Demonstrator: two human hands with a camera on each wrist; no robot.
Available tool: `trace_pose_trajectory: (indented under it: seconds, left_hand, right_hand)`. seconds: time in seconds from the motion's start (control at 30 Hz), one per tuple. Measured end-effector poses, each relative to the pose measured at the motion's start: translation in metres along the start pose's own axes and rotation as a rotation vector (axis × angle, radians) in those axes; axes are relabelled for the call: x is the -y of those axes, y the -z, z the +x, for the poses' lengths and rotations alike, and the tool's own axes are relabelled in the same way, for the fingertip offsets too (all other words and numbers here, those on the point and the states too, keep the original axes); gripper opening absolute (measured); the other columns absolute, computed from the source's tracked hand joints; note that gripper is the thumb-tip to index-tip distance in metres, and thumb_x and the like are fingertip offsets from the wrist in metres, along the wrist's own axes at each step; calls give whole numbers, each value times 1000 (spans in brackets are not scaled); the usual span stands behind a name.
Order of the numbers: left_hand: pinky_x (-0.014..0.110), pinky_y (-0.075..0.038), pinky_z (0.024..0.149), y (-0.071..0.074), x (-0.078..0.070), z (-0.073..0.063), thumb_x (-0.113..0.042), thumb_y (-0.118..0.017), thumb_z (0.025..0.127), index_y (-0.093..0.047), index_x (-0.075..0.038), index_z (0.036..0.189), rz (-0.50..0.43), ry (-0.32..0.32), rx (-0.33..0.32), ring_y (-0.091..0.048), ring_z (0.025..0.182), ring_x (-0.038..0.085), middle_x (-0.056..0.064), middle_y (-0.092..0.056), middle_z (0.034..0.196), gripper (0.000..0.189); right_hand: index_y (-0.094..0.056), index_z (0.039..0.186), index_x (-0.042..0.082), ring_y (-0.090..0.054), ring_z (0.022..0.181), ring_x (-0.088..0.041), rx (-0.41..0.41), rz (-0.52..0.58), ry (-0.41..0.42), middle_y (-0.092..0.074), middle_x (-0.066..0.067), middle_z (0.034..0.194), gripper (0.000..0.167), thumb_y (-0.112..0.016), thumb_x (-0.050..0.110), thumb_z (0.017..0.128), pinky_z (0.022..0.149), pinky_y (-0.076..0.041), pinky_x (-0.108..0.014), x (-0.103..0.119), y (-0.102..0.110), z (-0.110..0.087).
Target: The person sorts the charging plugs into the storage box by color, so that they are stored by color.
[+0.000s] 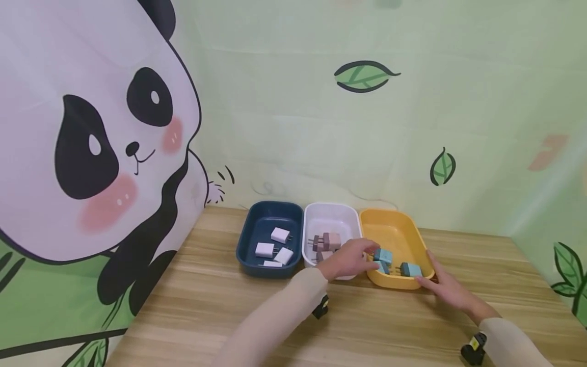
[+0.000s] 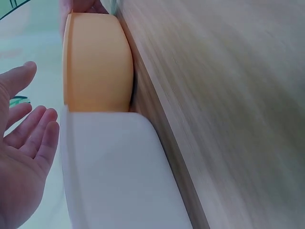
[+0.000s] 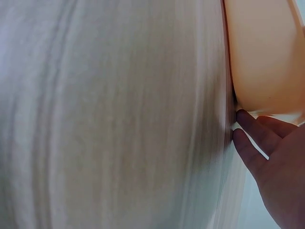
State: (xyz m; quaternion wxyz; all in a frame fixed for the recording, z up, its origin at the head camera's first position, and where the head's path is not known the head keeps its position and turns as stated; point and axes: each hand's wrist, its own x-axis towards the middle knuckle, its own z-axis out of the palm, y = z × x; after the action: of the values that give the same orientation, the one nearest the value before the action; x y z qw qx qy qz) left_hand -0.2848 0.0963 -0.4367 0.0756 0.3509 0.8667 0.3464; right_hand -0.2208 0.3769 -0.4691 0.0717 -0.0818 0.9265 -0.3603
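My left hand [image 1: 350, 259] reaches over the left rim of the yellow tray [image 1: 390, 227], beside light-blue charger plugs [image 1: 383, 255]. In the left wrist view its thumb stands apart from its loosely bent fingers [image 2: 47, 138], with nothing between them. Another blue charger plug [image 1: 411, 270] lies at the tray's front right. My right hand [image 1: 447, 288] spans that tray's front right corner, thumb at the front rim and fingers along the outer side. The right wrist view shows its fingertips [image 3: 242, 117] low by the tray's wall, near the tabletop.
Left of the yellow tray stands a white tray [image 1: 332, 216] with several pinkish-brown charger plugs [image 1: 331, 240], partly hidden by my left hand. A navy tray [image 1: 270, 214] beside it has several white charger plugs [image 1: 281, 235]. All three stand on a wooden table [image 1: 197, 306] before a panda-printed backdrop.
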Motion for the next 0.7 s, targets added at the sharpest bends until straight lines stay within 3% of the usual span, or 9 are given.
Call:
trace_pose_trajectory:
  seconds: [0.27,0.47,0.7]
  left_hand:
    - [23,-46,89,11,15,-19,-34,-70,86,-54,-14,132,-64,36,-22,-55,109,8,-2,-58,126,53]
    - [26,-44,93,22,26,-40,-33,-69,86,-54,-11,132,21,26,-42,-56,112,17,0,-57,127,53]
    - [31,-43,96,39,43,-71,-30,-68,87,-57,-11,129,76,-28,-128,-53,114,19,5,-58,126,48]
  right_hand:
    - [11,147,-2,-18,131,-55,-11,-19,22,-5,-36,148,90,-51,40,96,99,-21,-67,-4,1,3]
    - [10,148,-1,-22,130,-53,-21,-27,7,-6,-36,149,91,-51,43,96,99,-23,-66,-4,-3,0]
    - [9,148,-2,-19,131,-54,-61,-52,-15,-6,-37,148,92,-50,46,95,100,-21,-67,-3,-5,-4]
